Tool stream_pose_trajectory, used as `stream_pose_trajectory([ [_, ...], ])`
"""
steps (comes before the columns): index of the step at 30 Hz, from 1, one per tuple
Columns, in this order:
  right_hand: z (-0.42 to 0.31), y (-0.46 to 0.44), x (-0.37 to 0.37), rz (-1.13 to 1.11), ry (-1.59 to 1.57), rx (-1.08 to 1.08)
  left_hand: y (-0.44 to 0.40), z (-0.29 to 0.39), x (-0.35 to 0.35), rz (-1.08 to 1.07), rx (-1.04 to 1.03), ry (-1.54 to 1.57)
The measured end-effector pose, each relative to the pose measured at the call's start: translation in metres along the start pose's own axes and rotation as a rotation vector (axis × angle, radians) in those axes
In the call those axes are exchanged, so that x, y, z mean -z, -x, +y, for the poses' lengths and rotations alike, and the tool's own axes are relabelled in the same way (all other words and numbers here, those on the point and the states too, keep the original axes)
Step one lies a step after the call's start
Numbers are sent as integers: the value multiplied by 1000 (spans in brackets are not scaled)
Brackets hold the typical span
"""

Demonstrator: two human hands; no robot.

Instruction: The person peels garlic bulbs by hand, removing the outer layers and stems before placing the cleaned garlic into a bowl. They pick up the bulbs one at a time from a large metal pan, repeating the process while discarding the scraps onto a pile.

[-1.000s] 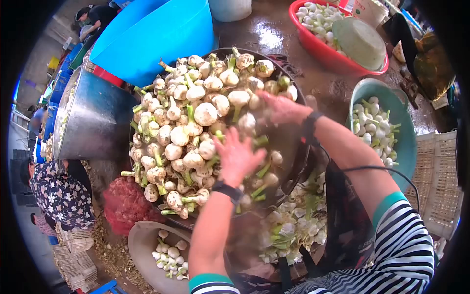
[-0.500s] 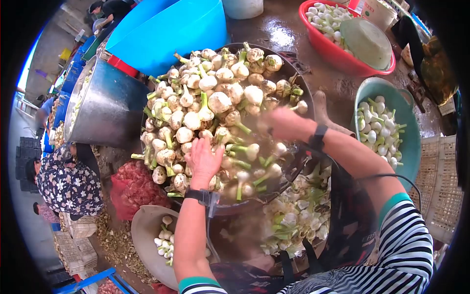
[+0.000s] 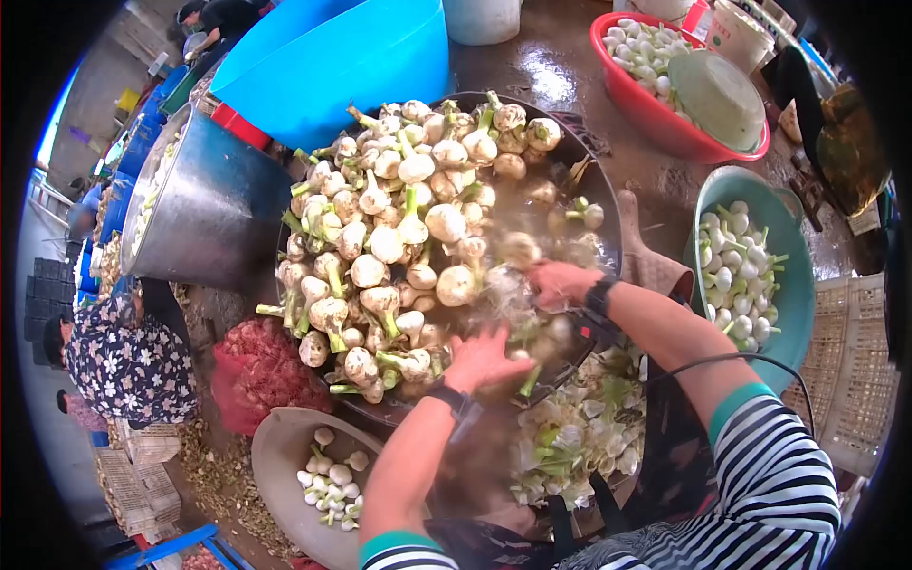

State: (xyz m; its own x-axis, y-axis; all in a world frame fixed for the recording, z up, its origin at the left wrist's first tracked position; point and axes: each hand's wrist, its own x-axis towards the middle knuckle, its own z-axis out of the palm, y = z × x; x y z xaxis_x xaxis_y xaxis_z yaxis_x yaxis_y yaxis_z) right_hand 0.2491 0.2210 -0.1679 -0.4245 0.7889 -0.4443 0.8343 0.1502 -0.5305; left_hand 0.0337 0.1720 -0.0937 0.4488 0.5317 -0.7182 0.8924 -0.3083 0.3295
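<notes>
A wide dark tub (image 3: 608,190) of muddy water holds a heap of fresh garlic bulbs (image 3: 380,237) with short green stems, many dirt-stained. Over its near side, my left hand (image 3: 484,359) is open, its fingers spread beside the bulbs at the heap's edge. Water splashes around my right hand (image 3: 562,283) at the tub's right side, close to some blurred bulbs. Motion and spray smear its fingers, so I cannot make out whether it grips a bulb. Both wrists wear dark bands.
A green basin (image 3: 798,247) and a red basin (image 3: 684,142) of cleaner bulbs stand right. Peeled skins (image 3: 579,427) lie below the tub. At left are a metal pot (image 3: 209,199), red mesh sack (image 3: 266,375) and beige basin (image 3: 275,465). Other people work further left.
My left hand has moved right, off the heap toward the near water. My right hand has come slightly down, and water now splashes around it. Bulbs at the right have shifted.
</notes>
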Motion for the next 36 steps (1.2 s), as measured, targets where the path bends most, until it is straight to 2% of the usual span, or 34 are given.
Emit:
stream_pose_trajectory([
  [1,-30,29,17,-86,-22,-27,9,-6,1,-99,-41,-40],
  [2,-37,38,17,-151,19,25,18,-16,-7,-3,-139,-86],
  [3,-40,42,16,-218,60,79,23,-27,-13,45,-143,-95],
  [6,-60,33,41,-419,68,436,31,-55,-15,213,-148,-142],
  [7,-88,33,70,-399,117,352,30,-57,-12,344,-64,-362],
  [8,-112,27,95,-379,165,265,23,-58,-5,403,-18,-307],
  [9,-108,2,96,-109,287,387,13,-58,6,459,25,-250],
  [10,-115,-15,105,74,194,322,9,-55,28,476,51,3],
  [11,-130,-27,124,149,244,297,14,-50,56,486,79,259],
  [12,-115,-57,115,332,260,403,24,-48,75,778,2,152],
  [13,-113,-77,112,237,157,320,30,-52,89,1065,-76,36],
  [15,-98,-94,93,239,117,286,0,-95,95,1278,119,-356],
  [18,-90,-76,95,48,-130,21,-16,-84,82,1241,109,-264],
  [19,-88,-54,87,11,-49,-102,-24,-75,77,985,327,-482],
  [20,-83,-36,72,65,-61,-109,1,-32,93,620,180,-178],
  [21,-75,-20,72,-53,9,-98,-16,-31,55,593,45,-201],
  [22,-72,-14,74,-132,64,-81,-26,-25,26,610,37,-133],
  [25,-72,7,91,-336,236,9,-23,-18,40,168,-164,-8],
  [26,-77,11,101,-409,199,92,-25,-17,32,172,-219,8],
  [28,-70,11,93,-287,182,198,-17,-16,9,164,-325,19],
  [29,-65,9,85,-231,172,250,1,-13,-5,204,-322,-94],
  [30,-67,3,73,-227,68,416,17,-18,-9,207,-343,-49],
  [32,-90,18,44,-208,150,465,35,-46,2,166,-314,135],
  [34,-103,16,24,-253,307,452,49,-87,35,349,-183,183],
  [36,-105,3,27,-351,373,303,54,-117,44,704,23,-143],
])
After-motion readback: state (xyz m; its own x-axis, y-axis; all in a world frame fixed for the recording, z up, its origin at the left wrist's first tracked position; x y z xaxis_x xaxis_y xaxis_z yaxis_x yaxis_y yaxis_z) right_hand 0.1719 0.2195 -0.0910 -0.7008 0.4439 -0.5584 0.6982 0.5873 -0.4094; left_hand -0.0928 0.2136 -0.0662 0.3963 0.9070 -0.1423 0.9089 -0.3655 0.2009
